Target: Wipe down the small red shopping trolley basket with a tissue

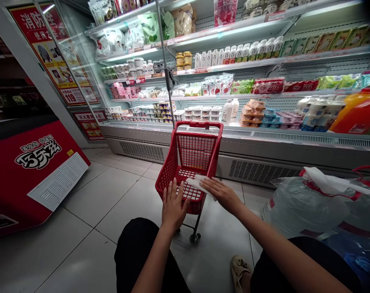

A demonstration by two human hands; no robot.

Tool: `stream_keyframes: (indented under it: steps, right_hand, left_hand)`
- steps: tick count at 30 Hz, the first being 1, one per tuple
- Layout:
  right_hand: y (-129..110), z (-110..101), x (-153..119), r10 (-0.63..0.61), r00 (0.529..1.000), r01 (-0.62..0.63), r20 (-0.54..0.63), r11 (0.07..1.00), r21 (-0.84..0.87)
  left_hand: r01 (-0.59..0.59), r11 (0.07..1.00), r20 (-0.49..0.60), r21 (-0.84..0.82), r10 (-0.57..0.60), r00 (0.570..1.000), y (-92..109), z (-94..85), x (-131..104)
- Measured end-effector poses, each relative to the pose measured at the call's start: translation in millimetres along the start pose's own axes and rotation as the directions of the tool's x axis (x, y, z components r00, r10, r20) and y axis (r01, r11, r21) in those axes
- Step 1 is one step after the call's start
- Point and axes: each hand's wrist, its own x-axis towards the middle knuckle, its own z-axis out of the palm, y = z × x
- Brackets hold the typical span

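Observation:
A small red plastic shopping cart point(197, 140) stands on the floor before me, its basket of open lattice. My left hand point(173, 205) is over the basket's near left corner, fingers stretched and spread, holding nothing; whether it touches the rim I cannot tell. In my right hand point(223, 196) is a white wipe or folded cloth point(197, 183), held under fairly straight fingers. That hand is at the near right side of the basket, and the cloth reaches across the basket's opening. Its thumb is hidden.
Behind the cart runs an open refrigerated display point(249, 95) with several shelves of packaged goods. A red freezer chest point(29, 175) is at left. Wrapped water bottles point(307, 207) stand close on the right. Grey floor tiles point(112, 199) lie between; my knees flank the cart's near end.

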Motion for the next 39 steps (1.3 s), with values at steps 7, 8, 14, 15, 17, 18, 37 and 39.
stream_keyframes:
  steps: [7, 8, 14, 15, 17, 18, 37, 39]
  right_hand:
    - [-4, 9, -1, 0.141, 0.989, -0.141, -0.043, 0.990, 0.000]
    - [-14, 11, -2, 0.128, 0.991, -0.128, -0.045, 0.992, 0.006]
    - [-37, 6, -4, -0.058, 0.998, 0.059, -0.014, 0.997, 0.053]
    - [-30, 4, -3, -0.071, 0.997, 0.071, 0.001, 0.996, 0.057]
    - [-8, 1, 0, -0.041, 0.999, 0.040, 0.020, 0.998, 0.048]
    - [3, 1, 3, -0.002, 1.000, 0.001, 0.019, 0.999, 0.036]
    - [9, -8, 9, -0.049, 0.999, 0.046, 0.024, 0.994, 0.095]
    - [28, -4, 15, 0.048, 0.998, -0.051, 0.034, 0.995, 0.083]
  left_hand:
    - [0.065, 0.998, -0.020, 0.007, -0.065, 0.998, 2, 4.2, 8]
    - [0.065, 0.998, -0.027, 0.004, -0.065, 0.998, 7, 6.0, 8]
    - [-0.002, 0.999, -0.020, -0.040, 0.001, 1.000, 33, 13.6, 6]
    - [-0.007, 0.999, -0.020, -0.043, 0.006, 1.000, 34, 13.7, 4]
    - [-0.027, 0.999, -0.009, -0.040, 0.026, 1.000, 32, 13.4, 2]
    - [-0.035, 0.999, 0.000, -0.036, 0.036, 0.999, 31, 13.2, 2]
    - [-0.119, 0.992, 0.024, -0.040, 0.120, 0.992, 16, 7.3, -3]
    - [-0.127, 0.991, 0.026, -0.036, 0.128, 0.991, 16, 7.5, -3]
